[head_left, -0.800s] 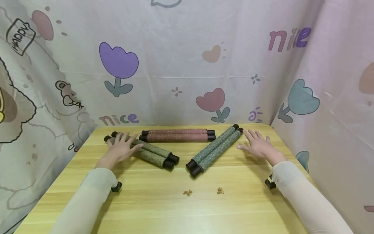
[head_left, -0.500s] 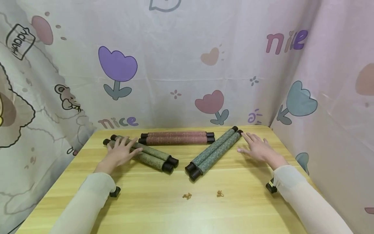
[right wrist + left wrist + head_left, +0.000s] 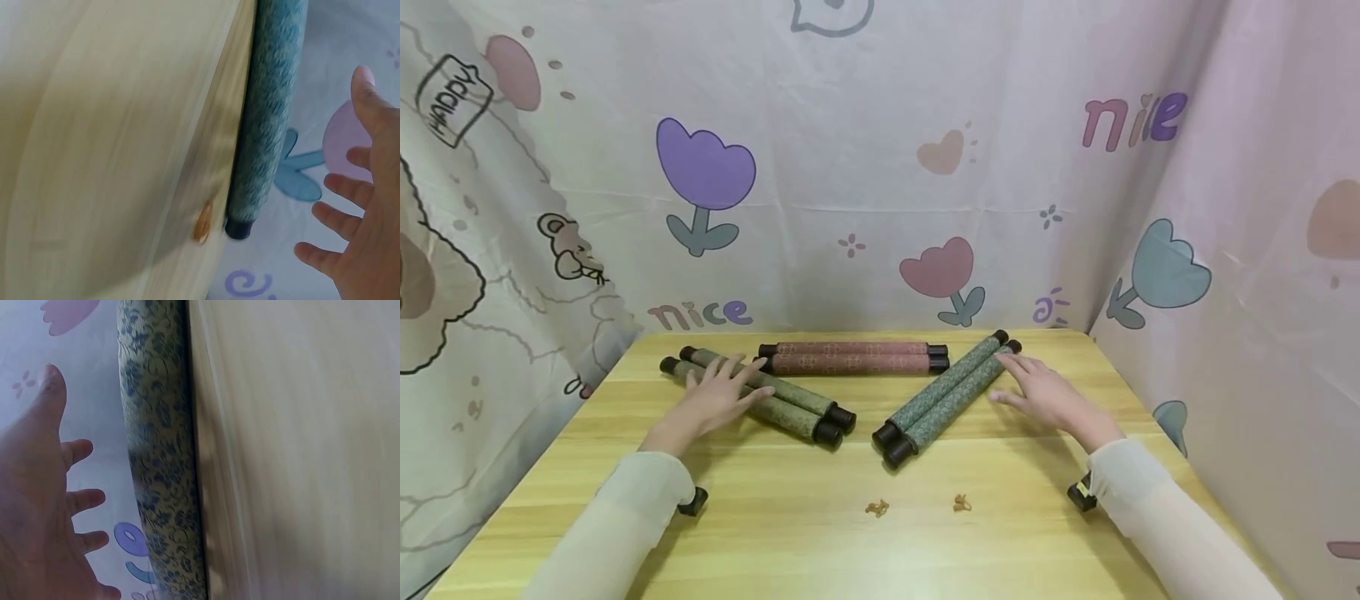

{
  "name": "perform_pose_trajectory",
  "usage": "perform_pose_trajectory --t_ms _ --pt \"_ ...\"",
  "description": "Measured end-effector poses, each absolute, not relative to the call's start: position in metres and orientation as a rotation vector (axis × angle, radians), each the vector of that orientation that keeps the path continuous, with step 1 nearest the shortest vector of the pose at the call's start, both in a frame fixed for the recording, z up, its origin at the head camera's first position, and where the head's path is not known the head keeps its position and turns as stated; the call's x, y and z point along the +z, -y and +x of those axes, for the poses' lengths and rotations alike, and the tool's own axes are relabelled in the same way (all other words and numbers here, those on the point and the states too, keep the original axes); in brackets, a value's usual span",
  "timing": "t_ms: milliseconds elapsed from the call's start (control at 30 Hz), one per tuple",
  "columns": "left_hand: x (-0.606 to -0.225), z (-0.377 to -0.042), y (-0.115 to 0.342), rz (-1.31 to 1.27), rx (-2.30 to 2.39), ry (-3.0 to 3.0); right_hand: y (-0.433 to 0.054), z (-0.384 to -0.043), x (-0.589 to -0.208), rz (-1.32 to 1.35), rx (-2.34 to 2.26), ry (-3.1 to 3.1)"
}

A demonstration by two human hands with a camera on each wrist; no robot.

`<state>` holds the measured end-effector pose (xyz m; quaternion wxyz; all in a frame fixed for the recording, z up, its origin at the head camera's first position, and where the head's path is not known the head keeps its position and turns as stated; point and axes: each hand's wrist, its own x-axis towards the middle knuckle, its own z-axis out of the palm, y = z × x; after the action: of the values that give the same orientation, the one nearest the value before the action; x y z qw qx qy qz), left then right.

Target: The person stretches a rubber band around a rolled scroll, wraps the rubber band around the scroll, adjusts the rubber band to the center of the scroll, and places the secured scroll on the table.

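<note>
A pair of olive-green patterned scrolls (image 3: pixel 797 397) with black end knobs lies slanted at the left. Above their far part I hold my left hand (image 3: pixel 718 396), fingers spread; the left wrist view shows it apart from the nearer scroll (image 3: pixel 159 450). Two teal scrolls (image 3: pixel 955 398) lie slanted at the right, side by side. My right hand (image 3: pixel 1048 393) hovers by their far end, fingers extended and grasping nothing; the right wrist view shows a gap between it and the teal scroll (image 3: pixel 265 112). Two reddish-pink scrolls (image 3: pixel 850 363) lie crosswise at the back.
Two small clumps of brown bands, one left (image 3: pixel 877 507) and one right (image 3: pixel 962 503), lie on the front of the wooden table (image 3: pixel 820 550). Another brown band (image 3: pixel 202 222) shows near the teal scroll's end. A printed curtain (image 3: pixel 820 167) hangs behind and beside the table.
My right hand has shifted left, its fingertips now over the teal scrolls' far end. The left hand has barely moved. The head view has tilted slightly; the scrolls stay put.
</note>
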<state>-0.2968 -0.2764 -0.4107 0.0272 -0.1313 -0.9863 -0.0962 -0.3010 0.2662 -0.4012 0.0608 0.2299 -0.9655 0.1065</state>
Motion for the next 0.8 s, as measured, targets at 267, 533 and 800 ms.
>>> perform_pose_trajectory --t_ms 267,533,800 --pt "-0.413 -0.291 0.26 -0.512 -0.354 3.035 -0.239 -0.287 -0.4 0.839 0.309 2.851" --pt "-0.414 -0.288 0.246 -0.565 -0.334 3.019 -0.213 -0.269 -0.398 0.973 0.301 2.832" --pt "-0.409 -0.284 0.231 -0.654 -0.321 2.997 -0.185 -0.255 -0.396 1.143 0.275 2.805"
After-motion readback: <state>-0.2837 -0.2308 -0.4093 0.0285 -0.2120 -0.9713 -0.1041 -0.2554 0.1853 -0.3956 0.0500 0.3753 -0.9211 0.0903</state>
